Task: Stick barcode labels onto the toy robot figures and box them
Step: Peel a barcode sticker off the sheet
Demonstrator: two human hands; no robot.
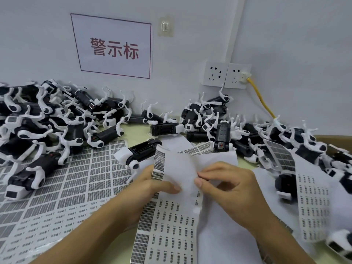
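Two hands meet over a curled strip of barcode labels [171,187] at the middle of the table [133,132]. The left hand [152,189] grips the strip's left edge, thumb lying across the paper and fingers curled under it. The right hand [226,185] pinches the strip's raised fold between thumb and forefinger, the other fingers loosely bent. One toy robot figure [141,151] lies just behind the strip; piles of figures [43,119] crowd the wall, resting on a wide label sheet [80,180].
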